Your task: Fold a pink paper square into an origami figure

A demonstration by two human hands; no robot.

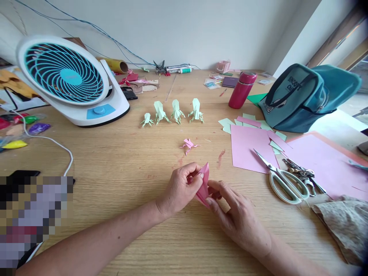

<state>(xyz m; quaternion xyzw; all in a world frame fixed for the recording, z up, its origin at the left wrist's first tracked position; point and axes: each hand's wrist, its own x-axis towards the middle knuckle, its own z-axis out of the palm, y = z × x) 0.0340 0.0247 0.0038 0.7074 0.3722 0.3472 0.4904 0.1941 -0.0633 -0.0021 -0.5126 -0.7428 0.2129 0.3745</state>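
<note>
My left hand [179,189] and my right hand [238,220] both pinch a small folded pink paper [203,184] just above the wooden table [120,161]. The left fingers grip its upper edge, the right fingers hold its lower end. A finished pink paper frog [188,145] lies just beyond my hands. Farther back, several pale green paper frogs [172,112] stand in a row.
A white and teal desk fan [69,76] stands at the back left with its white cord [57,143]. Pink paper sheets [248,147], scissors [283,180] and keys [301,174] lie at the right. A red bottle [241,90] and a teal bag [304,94] stand behind them.
</note>
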